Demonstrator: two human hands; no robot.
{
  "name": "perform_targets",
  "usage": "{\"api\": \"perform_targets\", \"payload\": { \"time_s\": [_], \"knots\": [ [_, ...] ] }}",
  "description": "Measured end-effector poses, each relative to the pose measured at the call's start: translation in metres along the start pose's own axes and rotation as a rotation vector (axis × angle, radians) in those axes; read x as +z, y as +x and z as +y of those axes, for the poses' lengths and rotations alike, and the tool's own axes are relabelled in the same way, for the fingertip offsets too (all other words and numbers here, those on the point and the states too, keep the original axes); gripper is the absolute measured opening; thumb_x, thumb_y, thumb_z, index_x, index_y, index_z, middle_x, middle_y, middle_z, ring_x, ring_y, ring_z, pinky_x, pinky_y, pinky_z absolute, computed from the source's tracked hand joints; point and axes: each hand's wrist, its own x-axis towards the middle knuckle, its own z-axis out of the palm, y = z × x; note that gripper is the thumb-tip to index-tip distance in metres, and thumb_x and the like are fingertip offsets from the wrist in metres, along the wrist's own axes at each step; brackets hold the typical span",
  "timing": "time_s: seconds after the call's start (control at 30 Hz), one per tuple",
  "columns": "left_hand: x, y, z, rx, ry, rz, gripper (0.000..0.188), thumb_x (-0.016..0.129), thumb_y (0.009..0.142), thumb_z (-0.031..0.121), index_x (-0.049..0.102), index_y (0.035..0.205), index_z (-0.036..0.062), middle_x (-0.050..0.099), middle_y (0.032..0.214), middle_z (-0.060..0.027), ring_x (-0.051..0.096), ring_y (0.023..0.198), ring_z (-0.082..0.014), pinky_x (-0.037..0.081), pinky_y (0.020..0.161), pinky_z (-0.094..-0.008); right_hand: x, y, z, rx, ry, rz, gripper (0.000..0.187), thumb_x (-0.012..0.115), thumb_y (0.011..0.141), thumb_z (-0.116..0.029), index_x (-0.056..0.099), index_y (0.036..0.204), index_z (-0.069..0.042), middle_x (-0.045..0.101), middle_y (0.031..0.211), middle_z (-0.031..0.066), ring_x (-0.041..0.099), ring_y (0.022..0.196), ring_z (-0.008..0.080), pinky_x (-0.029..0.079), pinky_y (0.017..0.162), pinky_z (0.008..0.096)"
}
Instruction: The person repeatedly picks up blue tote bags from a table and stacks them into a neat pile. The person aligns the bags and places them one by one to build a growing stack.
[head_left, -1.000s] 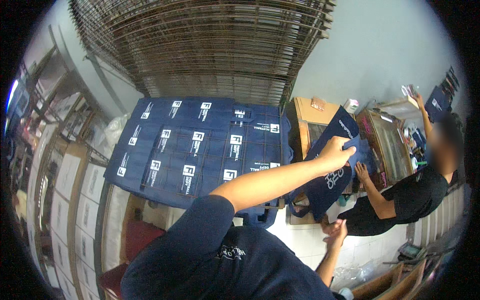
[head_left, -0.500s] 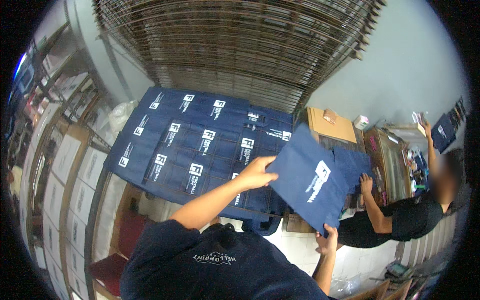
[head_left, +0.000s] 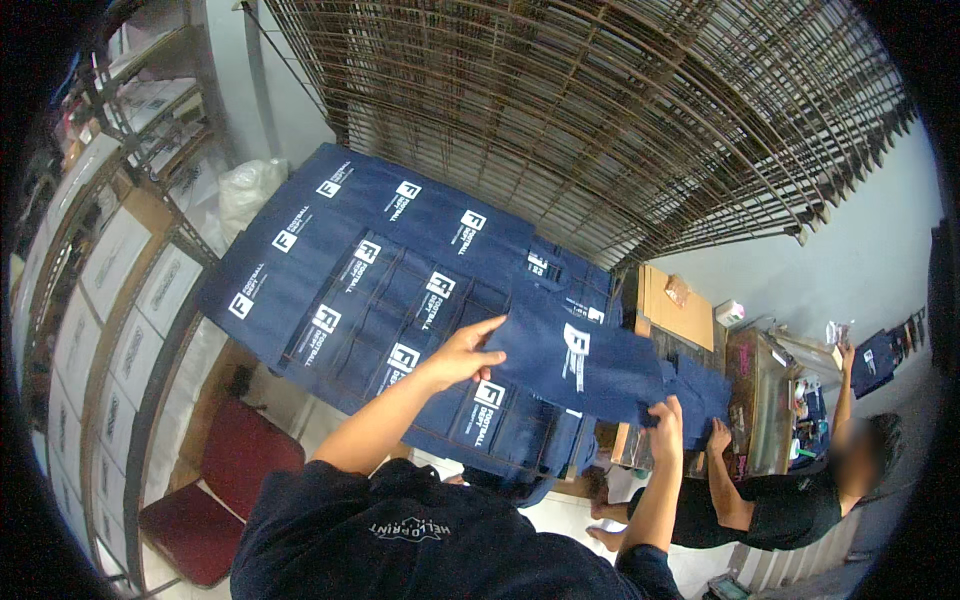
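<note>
A navy fabric piece (head_left: 540,345) with a white print is stretched between my two hands, over the right part of a wire rack shelf. My left hand (head_left: 465,357) pinches its left corner between thumb and fingers. At its lower right corner my right hand (head_left: 665,425) grips the edge with bent fingers. Beneath and beyond lie several similar printed navy fabric pieces (head_left: 345,215), flat in overlapping rows on the shelf. More navy fabric (head_left: 705,390) lies to the right, beside a co-worker's hand (head_left: 719,437).
Stacked wire racks (head_left: 560,110) rise tilted behind the shelf. A co-worker in black (head_left: 790,500) stands at the right by a cluttered bench (head_left: 765,385). Cardboard (head_left: 675,300) lies at the back right. A dark red chair (head_left: 250,455) and boxes on shelving (head_left: 125,340) are at left.
The fabric piece has moved left and lower, from hanging tilted to lying nearly flat over the shelf. My right hand has come up with its corner. The view has turned slightly.
</note>
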Motion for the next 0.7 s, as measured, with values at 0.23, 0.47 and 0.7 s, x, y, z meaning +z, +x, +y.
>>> {"api": "perform_targets", "payload": {
  "time_s": [0.23,0.47,0.7],
  "knots": [
    [-0.082,0.121,-0.032,0.152,0.045,0.232,0.058,0.056,0.079,-0.003,0.037,0.133,0.0088,0.059,0.092,-0.0112,0.057,0.058,-0.0118,0.045,0.048,-0.0231,0.089,0.131,0.021,-0.244,-0.025,-0.053,0.056,0.051,0.072,0.001,0.038,0.125,-0.016,0.05,0.113,0.0047,0.05,0.085,0.016,0.04,0.052,0.0257],
    [-0.131,0.213,-0.075,0.029,0.539,0.546,0.049,0.063,0.072,0.007,0.051,0.12,0.0026,0.063,0.094,-0.0222,0.066,0.078,-0.0243,0.051,0.072,-0.0352,0.164,0.234,0.063,-0.083,-0.17,0.195,0.046,0.047,0.073,0.007,0.037,0.116,-0.008,0.051,0.101,0.0101,0.053,0.071,0.0179,0.047,0.043,0.027],
    [-0.135,0.226,-0.083,0.047,0.815,0.662,0.048,0.067,0.07,0.011,0.054,0.115,0.0016,0.061,0.099,-0.022,0.062,0.089,-0.0325,0.048,0.081,-0.0385,0.179,0.257,0.067,0.095,-0.188,0.39,0.048,0.047,0.073,0.005,0.037,0.12,-0.001,0.051,0.1,0.0117,0.056,0.074,0.0199,0.051,0.045,0.028]
  ]
}}
